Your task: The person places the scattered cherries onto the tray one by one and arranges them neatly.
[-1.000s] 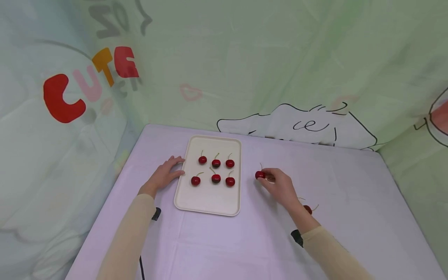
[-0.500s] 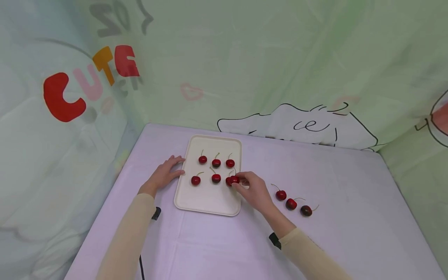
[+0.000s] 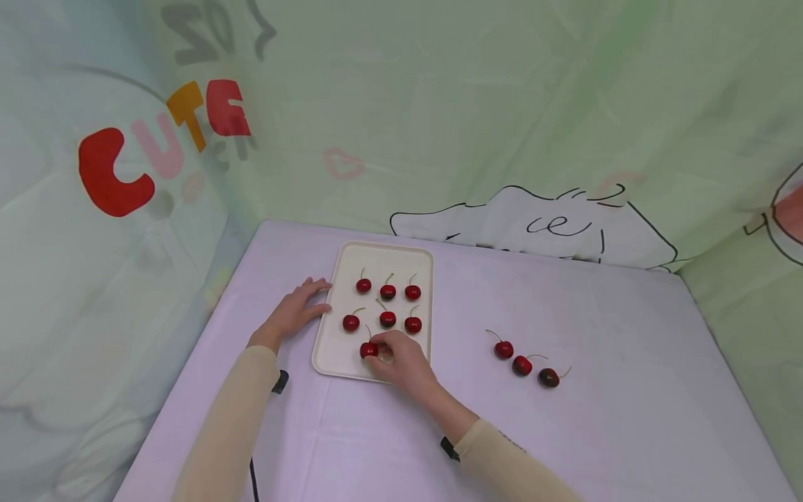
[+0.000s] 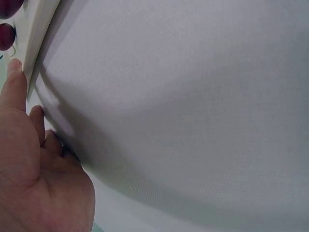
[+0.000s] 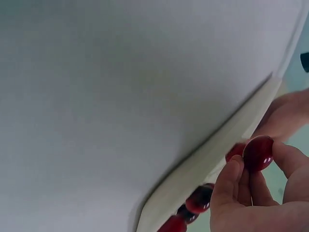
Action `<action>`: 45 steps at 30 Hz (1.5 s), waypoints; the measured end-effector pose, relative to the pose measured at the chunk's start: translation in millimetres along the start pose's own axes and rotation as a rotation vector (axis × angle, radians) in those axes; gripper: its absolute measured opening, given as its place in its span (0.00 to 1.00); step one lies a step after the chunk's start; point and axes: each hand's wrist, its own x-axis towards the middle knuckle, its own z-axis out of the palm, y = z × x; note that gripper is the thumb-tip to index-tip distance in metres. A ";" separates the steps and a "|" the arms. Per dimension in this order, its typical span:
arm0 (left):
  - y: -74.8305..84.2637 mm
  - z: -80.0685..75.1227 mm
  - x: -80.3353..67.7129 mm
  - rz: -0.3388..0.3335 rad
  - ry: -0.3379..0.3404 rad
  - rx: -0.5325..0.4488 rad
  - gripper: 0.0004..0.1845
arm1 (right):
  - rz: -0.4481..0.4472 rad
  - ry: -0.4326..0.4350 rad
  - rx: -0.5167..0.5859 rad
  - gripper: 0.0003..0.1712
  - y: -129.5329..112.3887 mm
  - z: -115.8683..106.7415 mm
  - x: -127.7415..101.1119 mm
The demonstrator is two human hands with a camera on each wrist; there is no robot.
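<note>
My right hand (image 3: pixel 404 364) pinches a dark red cherry (image 3: pixel 369 350) by its sides, stem up, over the near part of the cream tray (image 3: pixel 332 359). In the right wrist view the held cherry (image 5: pixel 258 153) sits between thumb and fingertips. Several other cherries lie on the tray in two rows, among them a front-left cherry (image 3: pixel 350 323) and a front-right cherry (image 3: pixel 413 325). My left hand (image 3: pixel 293 314) rests at the tray's left edge, its fingers extended and touching the rim; the left wrist view shows the left hand (image 4: pixel 43 164) beside the tray wall (image 4: pixel 41 29).
To the right of the tray, three cherries (image 3: pixel 522 365) with stems lie in a slanting line on the pale lilac tablecloth (image 3: pixel 615 432). A printed green curtain (image 3: pixel 502 104) stands behind the table, with more fabric at both sides.
My right hand has carried the cherry leftward from the tablecloth, past the tray's right edge, to the tray's near part. The left hand has stayed in place.
</note>
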 end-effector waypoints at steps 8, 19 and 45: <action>1.8 -1.1 0.3 -0.032 -0.010 -0.004 0.29 | -0.013 -0.047 0.026 0.14 -1.7 18.3 0.7; -0.9 0.6 0.8 -0.020 0.000 -0.003 0.29 | -0.024 -0.080 -0.011 0.14 -7.1 31.0 3.7; -0.1 0.1 1.1 -0.014 -0.003 0.001 0.29 | 0.002 -0.044 -0.006 0.17 -17.1 27.9 1.5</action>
